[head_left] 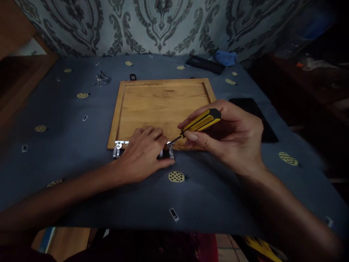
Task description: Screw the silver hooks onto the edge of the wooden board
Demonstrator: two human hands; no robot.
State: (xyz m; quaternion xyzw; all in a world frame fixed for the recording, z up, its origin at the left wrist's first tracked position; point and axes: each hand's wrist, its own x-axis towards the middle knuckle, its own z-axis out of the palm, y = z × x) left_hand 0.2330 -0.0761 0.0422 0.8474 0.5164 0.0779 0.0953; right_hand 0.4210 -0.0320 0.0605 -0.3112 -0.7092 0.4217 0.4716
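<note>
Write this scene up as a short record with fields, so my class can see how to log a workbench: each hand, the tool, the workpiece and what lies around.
Left hand: over the panel's near edge, partly covering the metal fittings
Right hand: holding the screwdriver
Tool: yellow-and-black screwdriver, tip at the right-hand fitting; contact with a screw unclear
Workpiece: framed wooden panel, lying flat
Hardware: silver metal fittings along the near edge
Far right: long black case, blue cloth
Surface: pineapple-print tablecloth

A home, seemingly (dimly lit), scroll-patterned backdrop (160,25), pineapple-print cloth (68,127), wooden furniture (16,29)
</note>
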